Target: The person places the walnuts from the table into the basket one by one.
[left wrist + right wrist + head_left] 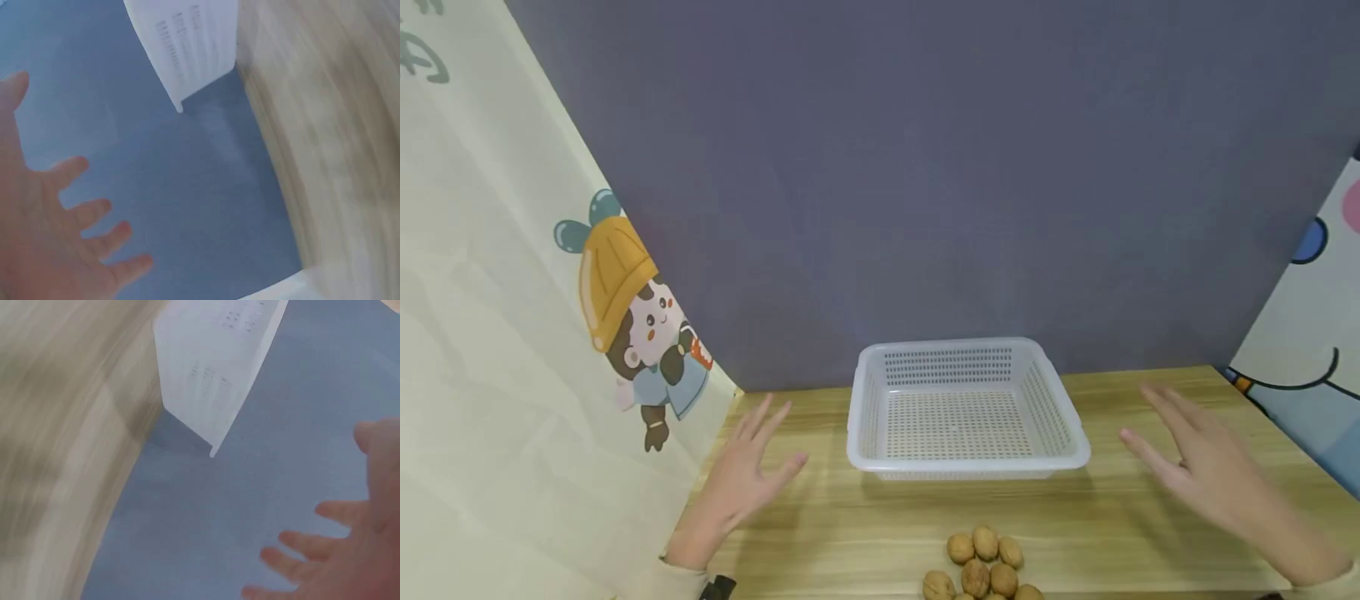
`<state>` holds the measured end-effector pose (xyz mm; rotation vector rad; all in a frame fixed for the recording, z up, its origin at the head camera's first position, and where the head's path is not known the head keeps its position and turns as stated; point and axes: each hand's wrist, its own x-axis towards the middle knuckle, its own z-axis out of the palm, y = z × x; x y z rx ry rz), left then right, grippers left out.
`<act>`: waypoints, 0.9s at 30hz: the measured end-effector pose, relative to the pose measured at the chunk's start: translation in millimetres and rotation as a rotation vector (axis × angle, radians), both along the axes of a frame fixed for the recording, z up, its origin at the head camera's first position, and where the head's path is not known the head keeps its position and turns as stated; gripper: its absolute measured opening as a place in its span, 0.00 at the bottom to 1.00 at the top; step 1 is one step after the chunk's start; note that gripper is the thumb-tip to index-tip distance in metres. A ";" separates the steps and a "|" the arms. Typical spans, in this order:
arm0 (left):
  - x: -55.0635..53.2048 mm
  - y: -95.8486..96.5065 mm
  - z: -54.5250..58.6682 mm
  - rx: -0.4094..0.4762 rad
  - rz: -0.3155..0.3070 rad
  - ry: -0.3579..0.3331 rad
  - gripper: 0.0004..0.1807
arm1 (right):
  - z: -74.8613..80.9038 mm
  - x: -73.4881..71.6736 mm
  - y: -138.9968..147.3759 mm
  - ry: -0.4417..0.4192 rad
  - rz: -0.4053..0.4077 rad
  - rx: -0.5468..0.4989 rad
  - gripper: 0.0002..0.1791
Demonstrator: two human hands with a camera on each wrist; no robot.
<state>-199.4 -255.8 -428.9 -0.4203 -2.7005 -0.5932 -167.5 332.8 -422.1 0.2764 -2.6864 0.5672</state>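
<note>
A white plastic basket (968,465) with slotted sides stands on the wooden table, and no nuts lie inside it. To its left is my left hand (737,479), fingers spread and holding nothing. My right hand (1206,467) is off the basket's right side, its fingers also extended with nothing in them. Several walnuts (975,577) lie in a cluster at the near edge, partly cut off by the head view. Each wrist view shows one end of the basket (194,50) (212,369) apart from the spread fingers.
The wooden tabletop (820,533) backs onto a dark grey-blue panel (925,183). On the left hangs a pale cloth (497,333) with a cartoon figure (655,333); a patterned white panel (1307,325) borders the right side.
</note>
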 end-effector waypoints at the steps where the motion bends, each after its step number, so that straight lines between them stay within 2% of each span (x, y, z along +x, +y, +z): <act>1: 0.1 2.3 -2.8 0.034 -0.014 -0.005 0.44 | -1.1 1.4 -1.7 0.017 0.014 -0.027 0.44; 5: 0.2 12.4 -14.6 0.180 -0.058 -0.017 0.48 | -5.1 8.0 -11.9 0.066 0.024 -0.124 0.36; 8: 1.1 21.1 -23.5 0.265 -0.078 -0.029 0.46 | -10.0 11.8 -21.6 0.115 0.014 -0.216 0.25; 12: 3.1 32.4 -34.0 0.336 -0.096 -0.028 0.41 | -19.6 16.7 -37.2 0.095 0.039 -0.357 0.17; 15: 3.1 41.0 -40.9 0.366 -0.110 -0.016 0.37 | -26.2 20.5 -50.8 0.043 0.082 -0.407 0.15; 21: -0.5 61.7 -51.3 0.411 -0.158 -0.022 0.30 | -46.2 22.6 -72.0 -0.048 0.290 -0.454 0.16; 24: -2.9 71.1 -53.1 0.415 -0.188 -0.029 0.29 | -57.0 21.2 -80.6 -0.101 0.414 -0.461 0.17; 27: -6.1 78.8 -53.9 0.404 -0.209 -0.028 0.29 | -66.2 18.5 -90.1 -0.144 0.503 -0.446 0.18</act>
